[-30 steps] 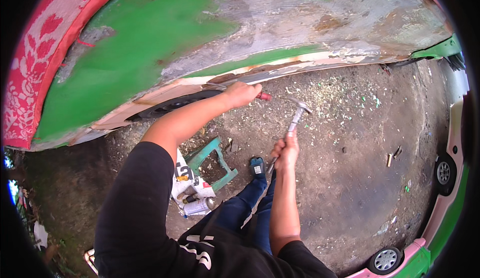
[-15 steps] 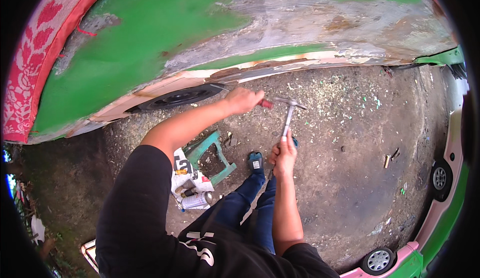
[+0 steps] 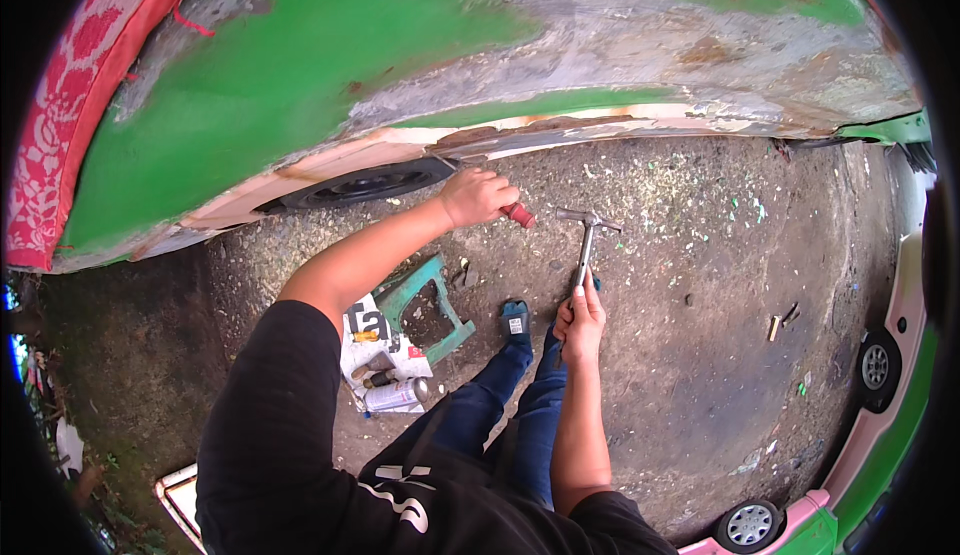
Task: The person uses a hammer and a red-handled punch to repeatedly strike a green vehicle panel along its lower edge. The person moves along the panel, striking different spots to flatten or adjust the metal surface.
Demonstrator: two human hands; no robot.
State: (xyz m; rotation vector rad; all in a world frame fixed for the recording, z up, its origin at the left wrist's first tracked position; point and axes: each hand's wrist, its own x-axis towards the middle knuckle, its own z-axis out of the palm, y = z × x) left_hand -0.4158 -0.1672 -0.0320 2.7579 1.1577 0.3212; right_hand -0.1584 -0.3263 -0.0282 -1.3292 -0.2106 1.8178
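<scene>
My left hand [image 3: 479,198] is wrapped around a screwdriver with a red handle [image 3: 518,215]. Its thin metal shaft points up and left to the lower edge of a green car body [image 3: 250,85], above the tyre [image 3: 365,187]; the tip is hard to make out. Lower and to the right, my right hand [image 3: 582,320] grips a hammer [image 3: 586,245] by its metal shaft. The hammer's head lies just right of the screwdriver's butt end, with a small gap between them. Bare grey metal and flaking paint show along the car's side.
A green plastic stool [image 3: 455,340] stands left of my feet. Beside it, a spray can [image 3: 398,395] and small tools lie on a printed sheet [image 3: 412,358]. Paint chips litter the concrete floor [image 3: 690,355]. A pink and green car [image 3: 870,435] is at the right.
The hammer's head has drawn away to the right from the screwdriver's butt end. The screwdriver's handle now slants further downward. My view has shifted a little against the car.
</scene>
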